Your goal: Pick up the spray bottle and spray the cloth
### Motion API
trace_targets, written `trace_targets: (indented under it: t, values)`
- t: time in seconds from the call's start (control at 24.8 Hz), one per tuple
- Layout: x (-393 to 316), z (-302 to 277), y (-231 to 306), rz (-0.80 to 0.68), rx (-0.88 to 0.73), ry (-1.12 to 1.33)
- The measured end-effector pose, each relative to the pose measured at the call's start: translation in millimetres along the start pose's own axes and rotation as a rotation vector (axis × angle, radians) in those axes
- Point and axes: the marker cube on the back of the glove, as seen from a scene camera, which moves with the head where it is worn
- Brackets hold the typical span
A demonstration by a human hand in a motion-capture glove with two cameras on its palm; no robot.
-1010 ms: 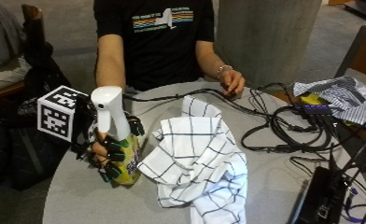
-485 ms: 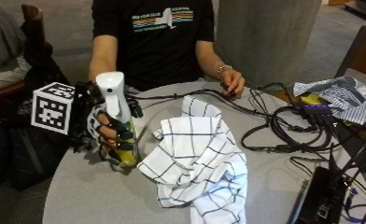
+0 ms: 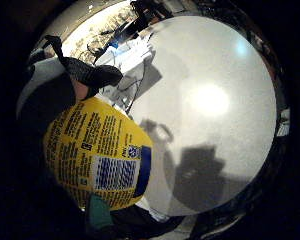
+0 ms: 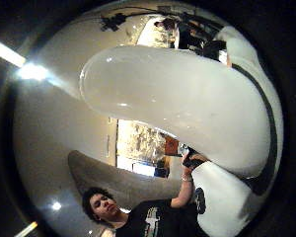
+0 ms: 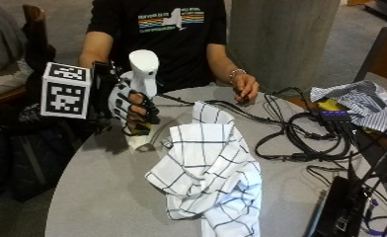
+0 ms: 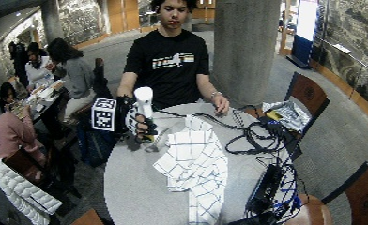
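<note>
From the outside view I see the gloved right hand (image 5: 132,106) with its fingers wrapped around the spray bottle (image 5: 143,79), which is raised off the round grey table (image 5: 101,197) at the table's left side. The bottle stands roughly upright; its white spray head tops the hand, and a strip of yellow label shows below the fingers. The little-finger palm view confirms this: the yellow label (image 3: 97,155) fills the area close to the palm, with the tabletop well beneath it. The thumb-side palm view is largely filled by the white spray head (image 4: 187,103).

The white checked cloth (image 5: 210,173) lies crumpled on the table just to the right of the bottle, apart from it. The bare left hand (image 5: 245,89) rests at the far edge of the table. Black cables (image 5: 298,133) run across the right side.
</note>
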Motion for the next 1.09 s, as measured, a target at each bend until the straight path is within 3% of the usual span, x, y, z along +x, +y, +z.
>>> trace_targets:
  t: [0.44,1.09]
  values:
    - [-9,20,7,0.16,-0.239,-0.033]
    - [-8,27,8,0.225,-0.321,-0.024]
